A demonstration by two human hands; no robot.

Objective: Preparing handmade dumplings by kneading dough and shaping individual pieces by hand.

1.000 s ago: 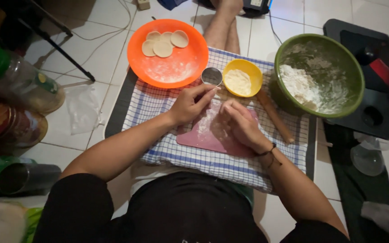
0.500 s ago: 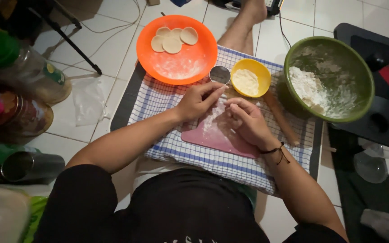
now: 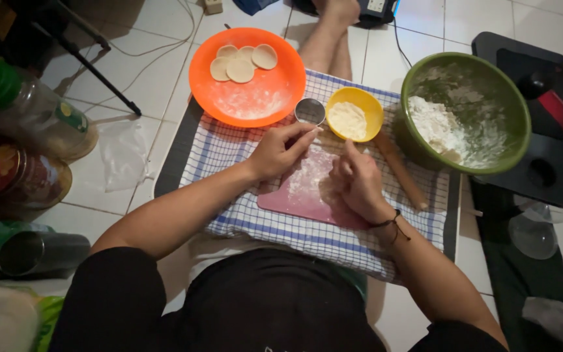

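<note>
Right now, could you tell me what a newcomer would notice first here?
Probably the orange plate at top left, holding four pale dough rounds, and the big green bowl of flour at right. Between them, both hands, left hand and right hand, work over a floured pink board.

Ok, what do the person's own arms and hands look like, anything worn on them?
Both arms are bare from the short black sleeves down. The left hand wears nothing that shows: no glove, ring or watch. The right hand is bare too, but a thin dark cord bracelet circles its wrist, with a loose end hanging off it. No markings are visible.
</note>
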